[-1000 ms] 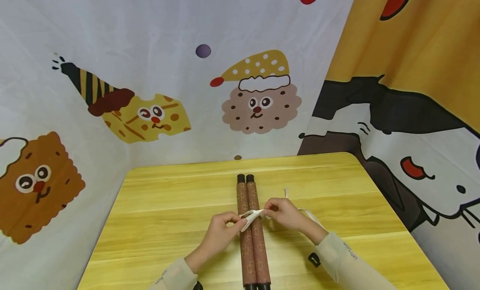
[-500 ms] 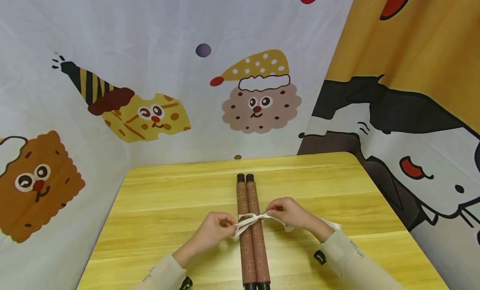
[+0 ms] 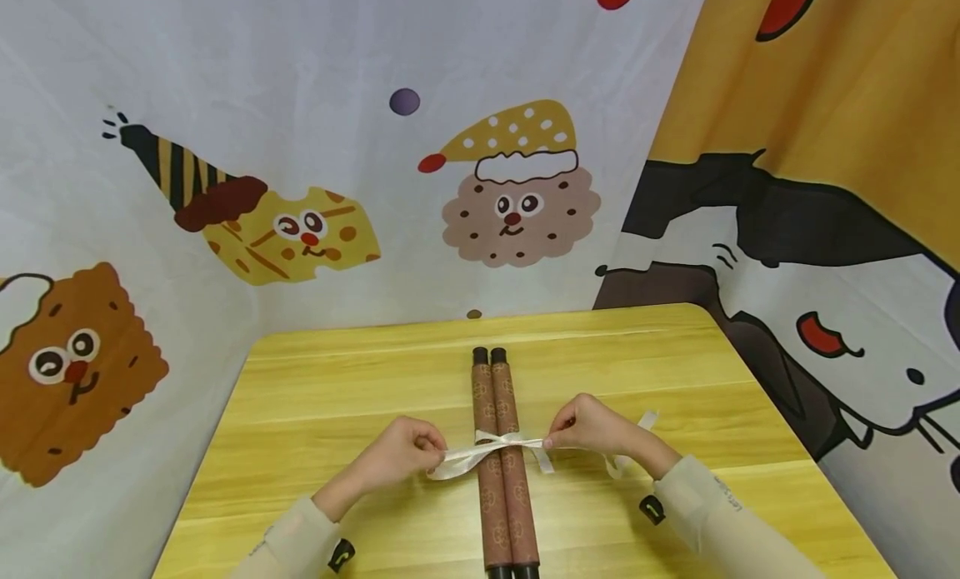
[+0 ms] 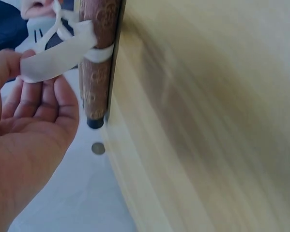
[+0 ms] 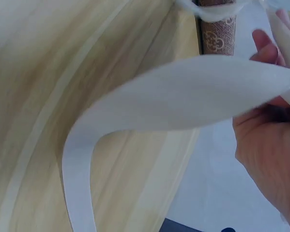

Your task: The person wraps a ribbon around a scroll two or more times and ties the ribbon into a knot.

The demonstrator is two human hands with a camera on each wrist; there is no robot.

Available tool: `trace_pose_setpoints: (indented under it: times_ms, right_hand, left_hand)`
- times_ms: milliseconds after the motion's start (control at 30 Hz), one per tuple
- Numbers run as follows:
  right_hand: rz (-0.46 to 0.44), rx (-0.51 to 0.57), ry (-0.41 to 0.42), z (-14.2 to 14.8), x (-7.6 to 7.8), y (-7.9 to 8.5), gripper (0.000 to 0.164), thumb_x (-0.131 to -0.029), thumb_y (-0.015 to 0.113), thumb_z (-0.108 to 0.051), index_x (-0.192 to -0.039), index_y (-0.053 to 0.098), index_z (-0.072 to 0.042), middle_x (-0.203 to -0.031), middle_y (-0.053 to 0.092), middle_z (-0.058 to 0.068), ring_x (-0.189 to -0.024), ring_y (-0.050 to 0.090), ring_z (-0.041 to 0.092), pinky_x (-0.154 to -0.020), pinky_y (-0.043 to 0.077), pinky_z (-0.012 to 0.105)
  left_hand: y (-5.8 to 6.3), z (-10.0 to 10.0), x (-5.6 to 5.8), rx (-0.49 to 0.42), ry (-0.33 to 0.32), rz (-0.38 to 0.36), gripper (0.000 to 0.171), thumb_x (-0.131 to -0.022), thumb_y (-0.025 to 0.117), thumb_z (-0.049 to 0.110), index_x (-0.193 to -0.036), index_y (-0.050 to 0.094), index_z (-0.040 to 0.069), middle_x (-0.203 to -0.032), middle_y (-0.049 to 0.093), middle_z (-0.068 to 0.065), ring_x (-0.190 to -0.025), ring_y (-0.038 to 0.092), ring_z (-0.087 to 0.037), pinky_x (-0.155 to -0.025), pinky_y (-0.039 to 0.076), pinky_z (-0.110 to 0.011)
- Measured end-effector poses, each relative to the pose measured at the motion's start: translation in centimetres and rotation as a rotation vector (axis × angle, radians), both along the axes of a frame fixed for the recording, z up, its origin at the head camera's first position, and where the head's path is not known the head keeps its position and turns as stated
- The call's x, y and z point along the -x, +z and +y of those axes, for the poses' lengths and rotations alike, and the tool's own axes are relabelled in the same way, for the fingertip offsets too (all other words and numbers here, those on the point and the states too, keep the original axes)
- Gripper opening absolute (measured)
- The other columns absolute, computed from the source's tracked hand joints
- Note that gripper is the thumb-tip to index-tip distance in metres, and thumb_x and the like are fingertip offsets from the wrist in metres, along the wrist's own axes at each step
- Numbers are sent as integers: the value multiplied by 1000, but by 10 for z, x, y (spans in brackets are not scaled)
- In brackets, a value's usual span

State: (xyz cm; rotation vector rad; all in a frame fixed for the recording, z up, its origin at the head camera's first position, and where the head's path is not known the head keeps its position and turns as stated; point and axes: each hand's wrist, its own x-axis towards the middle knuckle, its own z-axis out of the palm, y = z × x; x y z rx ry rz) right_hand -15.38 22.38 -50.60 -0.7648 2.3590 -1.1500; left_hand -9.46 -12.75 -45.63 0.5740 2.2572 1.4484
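Observation:
Two brown patterned rolls with black end knobs, seemingly a scroll [image 3: 495,500], lie side by side on the table, pointing away from me. A white ribbon [image 3: 459,464] goes round their middle, crossing on top. Left of the rolls, my left hand [image 3: 397,456] pinches a looped part of the ribbon between thumb and fingertips. On the other side, my right hand [image 3: 592,427] pinches the ribbon close to the crossing. One short end hangs beside the right roll. In the right wrist view a long ribbon tail [image 5: 183,94] trails from that hand onto the wood.
The yellow wood-grain table [image 3: 315,396] has rounded far corners. Behind it hangs a white cloth [image 3: 330,87] printed with cartoon food, and a yellow cartoon curtain [image 3: 862,104] is at the right. A small black device [image 3: 652,509] sits by the right sleeve.
My hands have drawn apart, the left one moving left and the right one right. The ribbon between them has been pulled out straighter across the rolls, with a loop at the left.

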Motion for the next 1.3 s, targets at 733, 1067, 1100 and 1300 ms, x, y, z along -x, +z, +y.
trace_pose_setpoints:
  times_ms: [733, 1067, 1100, 1300]
  right_hand:
    - [-42, -27, -43, 35, 2, 6, 22, -90, 64, -28, -84, 71, -7, -55, 53, 22, -42, 38, 7, -41, 35, 20]
    - [-66, -28, -109, 49, 4, 5, 26, -88, 66, -32, -84, 70, -7, -54, 49, 2, -45, 38, 7, -42, 31, 19]
    - [-71, -24, -109, 51, 4, 6, 27, -88, 66, -32, -85, 70, -6, -55, 49, 3, -45, 39, 7, -41, 32, 19]
    - [-54, -21, -102, 59, 4, 3, 27, -89, 64, -32, -87, 70, -5, -62, 57, 21, -48, 43, 7, -42, 36, 20]
  left_hand:
    - [-12, -62, 16, 187, -54, 4, 5, -84, 67, 13, -85, 72, 11, -79, 70, -3, -66, 55, -14, -58, 51, -33]
    - [-9, -82, 17, 122, 43, -39, 12, -88, 66, 21, -86, 71, 10, -81, 68, -16, -74, 61, -28, -61, 54, -38]
    - [-9, -84, 17, 122, 48, -42, 12, -88, 66, 21, -86, 71, 11, -81, 68, -16, -74, 61, -29, -61, 54, -39]
    - [-13, -94, 18, 126, 66, -49, 14, -88, 66, 22, -88, 70, 9, -79, 67, -16, -74, 60, -35, -64, 54, -49]
